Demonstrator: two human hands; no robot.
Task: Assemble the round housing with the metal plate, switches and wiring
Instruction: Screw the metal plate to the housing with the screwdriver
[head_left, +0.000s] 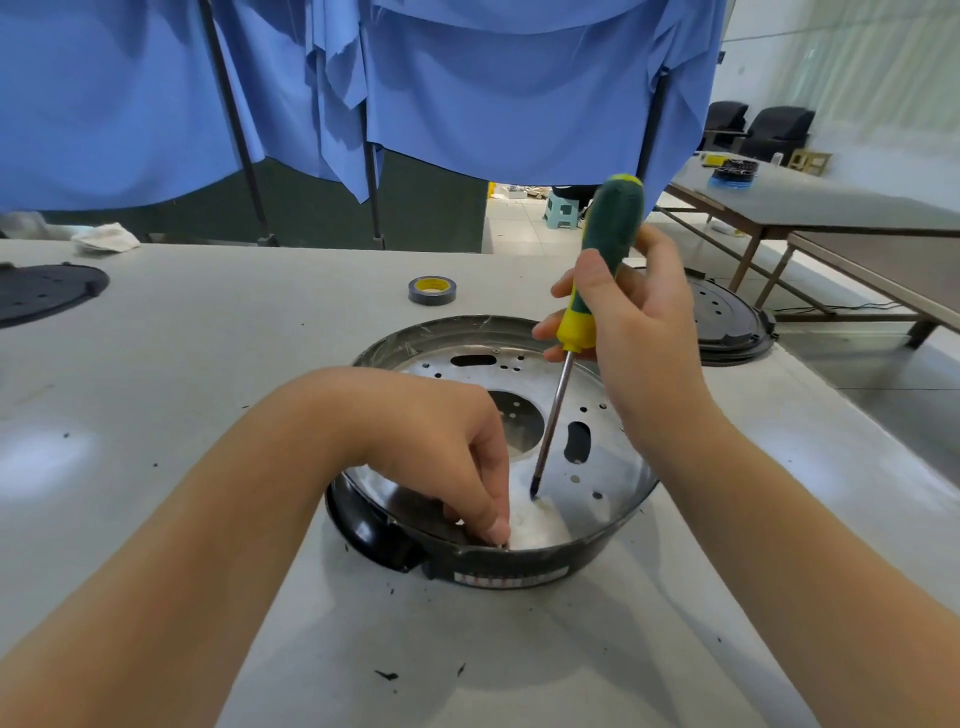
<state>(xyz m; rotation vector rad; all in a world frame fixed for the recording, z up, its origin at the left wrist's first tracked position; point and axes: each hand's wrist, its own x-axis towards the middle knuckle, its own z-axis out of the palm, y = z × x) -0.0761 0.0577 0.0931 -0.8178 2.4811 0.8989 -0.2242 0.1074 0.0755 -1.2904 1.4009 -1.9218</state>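
Centrally on the bench (208, 364), the round housing (488, 561) holds the metal plate (597, 467). Left hand (447, 457) reaches in at its near rim, grip pinching something too small to tell. Right hand (628, 312) wraps the screwdriver (587, 312), tip down on the plate. Farther off lie a tape roll (432, 290), black discs left (41, 291) and right (727, 322), and blue cloth (467, 78) behind.

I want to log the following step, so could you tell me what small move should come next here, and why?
Probably bring the screwdriver tip over to the spot by the near rim where the left hand fingertips press; the right hand holds it with the tip on the metal plate just beside them.
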